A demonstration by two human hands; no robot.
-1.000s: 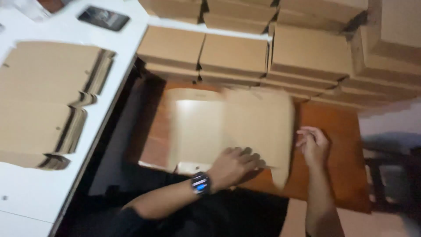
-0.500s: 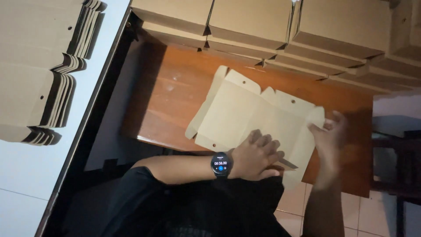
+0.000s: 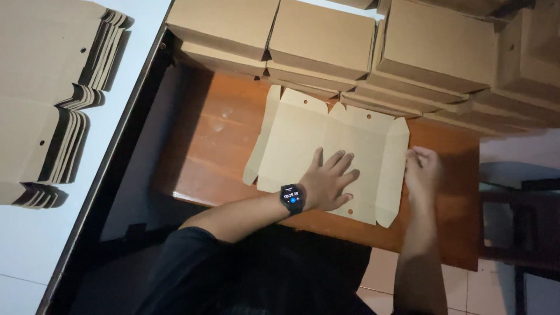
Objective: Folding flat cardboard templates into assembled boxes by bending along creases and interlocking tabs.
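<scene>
A flat, unfolded cardboard box blank (image 3: 309, 137) with flaps and small punched holes lies on the brown wooden table (image 3: 204, 146). My left hand (image 3: 328, 182), with a dark wristwatch on the wrist, presses palm-down with fingers spread on the blank's near middle. My right hand (image 3: 423, 172) rests at the blank's right side flap, fingers curled against its edge.
Folded cardboard boxes (image 3: 321, 41) are stacked in rows along the table's far side and to the right. Stacks of flat blanks (image 3: 41, 99) lie on a white surface at the left. Tiled floor (image 3: 484, 286) and a dark chair frame show at the lower right.
The blank has been laid flat and squared on the table. My left hand has gone from gripping its near edge to pressing flat on it; my right hand has moved to the right flap.
</scene>
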